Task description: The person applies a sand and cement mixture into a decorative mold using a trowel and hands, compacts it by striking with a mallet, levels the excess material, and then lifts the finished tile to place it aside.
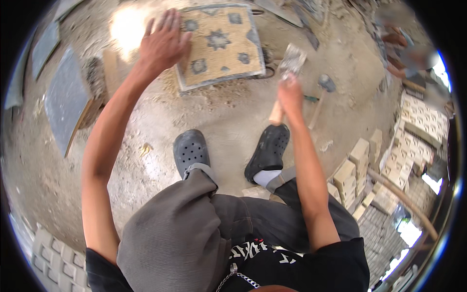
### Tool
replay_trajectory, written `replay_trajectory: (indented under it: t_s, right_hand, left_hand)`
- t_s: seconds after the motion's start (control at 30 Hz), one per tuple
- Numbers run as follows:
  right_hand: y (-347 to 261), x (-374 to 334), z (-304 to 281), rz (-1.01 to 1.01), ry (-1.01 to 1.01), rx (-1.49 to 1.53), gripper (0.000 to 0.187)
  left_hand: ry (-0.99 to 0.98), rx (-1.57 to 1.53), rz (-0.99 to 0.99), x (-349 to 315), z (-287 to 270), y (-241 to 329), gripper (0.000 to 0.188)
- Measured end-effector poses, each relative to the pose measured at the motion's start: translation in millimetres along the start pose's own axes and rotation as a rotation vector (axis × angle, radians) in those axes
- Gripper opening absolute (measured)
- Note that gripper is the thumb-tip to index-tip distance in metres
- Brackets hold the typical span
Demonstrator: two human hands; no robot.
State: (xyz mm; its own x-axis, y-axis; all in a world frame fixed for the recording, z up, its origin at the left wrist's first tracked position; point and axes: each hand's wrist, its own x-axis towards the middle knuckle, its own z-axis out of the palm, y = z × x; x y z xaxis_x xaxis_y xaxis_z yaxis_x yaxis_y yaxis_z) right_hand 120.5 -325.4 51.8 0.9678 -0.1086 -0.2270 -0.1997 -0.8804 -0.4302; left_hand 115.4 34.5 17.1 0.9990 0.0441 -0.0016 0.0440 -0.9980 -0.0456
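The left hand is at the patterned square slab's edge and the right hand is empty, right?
Not quite: the right hand isn't empty. The head view shows it gripping a wooden-handled tool. The left hand is at the edge of the patterned square slab.

The person wears a black T-shirt with short sleeves and white-and-red print, and 1 silver chain of links. The trousers are dark grey, with rolled cuffs. The 2 dark clogs have small round holes; 1 white sock is visible.
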Motion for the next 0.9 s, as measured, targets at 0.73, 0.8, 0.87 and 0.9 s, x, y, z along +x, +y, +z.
replay_trajectory:
  t_s: [0.73,0.8,0.87,0.9]
  right_hand:
    - [78,62,19,-0.269,0.008,-0.409,0.04]
    - [79,103,26,-0.53,0.082,-0.619,0.041]
    - [77,140,33,-0.742,0.05,-0.73,0.04]
    - [77,155,31,-0.834,-0.005,-0.763,0.038]
  left_hand:
    - [-0.145,0.104,-0.076,2,-8,23,0.077]
    - [-0.128,0.077,-0.091,-5,-3,22,0.081]
    - [-0.098,0.077,-0.096,-6,-1,20,0.083]
    - [-0.105,0.045,-0.089,-5,-4,19,0.082]
